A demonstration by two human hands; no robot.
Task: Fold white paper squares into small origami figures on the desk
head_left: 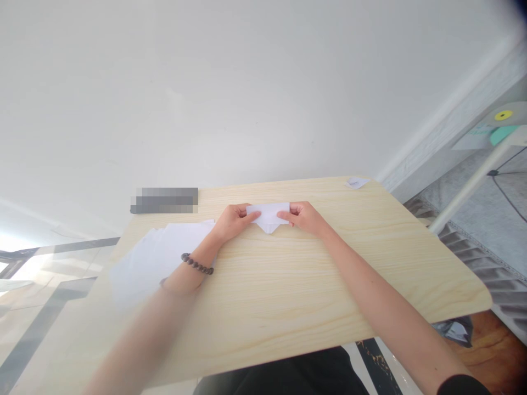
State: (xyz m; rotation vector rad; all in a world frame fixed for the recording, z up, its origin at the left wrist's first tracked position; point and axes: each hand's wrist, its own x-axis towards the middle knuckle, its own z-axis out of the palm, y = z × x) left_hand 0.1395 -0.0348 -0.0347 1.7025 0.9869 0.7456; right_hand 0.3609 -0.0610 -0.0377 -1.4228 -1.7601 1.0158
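A small folded white paper is held up over the middle of the table, with a straight upper edge and a short blunt point hanging below. My left hand pinches its left end, thumb in front and fingers behind. At the right end, my right hand grips it the same way. The fingers behind the paper are partly hidden. Beneath and beside my left forearm lies a spread of white paper sheets. A dark beaded bracelet circles my left wrist.
The light wood table stands against a white wall. A small folded paper piece rests at its far right corner. At the back left, a blurred-out grey patch covers something. A pale metal pole rises beyond the right edge.
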